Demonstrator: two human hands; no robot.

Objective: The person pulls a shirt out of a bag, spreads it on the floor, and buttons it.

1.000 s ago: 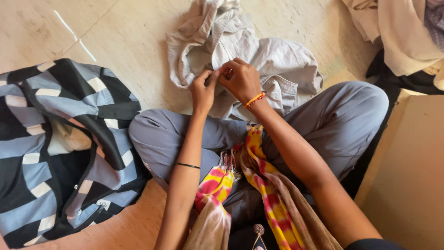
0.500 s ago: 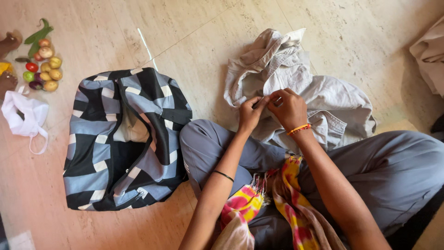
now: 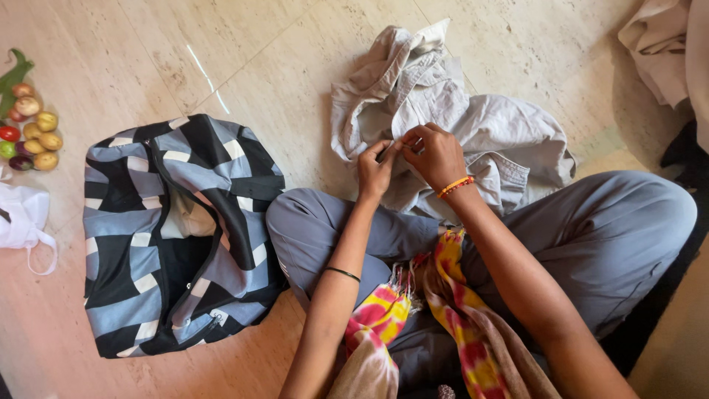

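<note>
While I am sitting cross-legged on the pale floor, both my hands are pinching the same small spot on the crumpled beige garment lying just beyond my knees. My left hand is nipping the cloth between thumb and fingertips, and my right hand is closing on it from the right, fingers curled tight; whatever small part sits between them is hidden.

I am judging that the fabric could slip, since I am gripping only a thin fold while the rest is lying loose and bunched. Pulling unevenly could drag the whole heap toward me or strain a seam. My dangling pink and yellow scarf could also be catching under my forearms.

To the left, a black, grey and white patterned bag is lying unzipped. At the far left edge, a white soft pouch is sitting near small round fruits. No labels are showing clearly.
</note>
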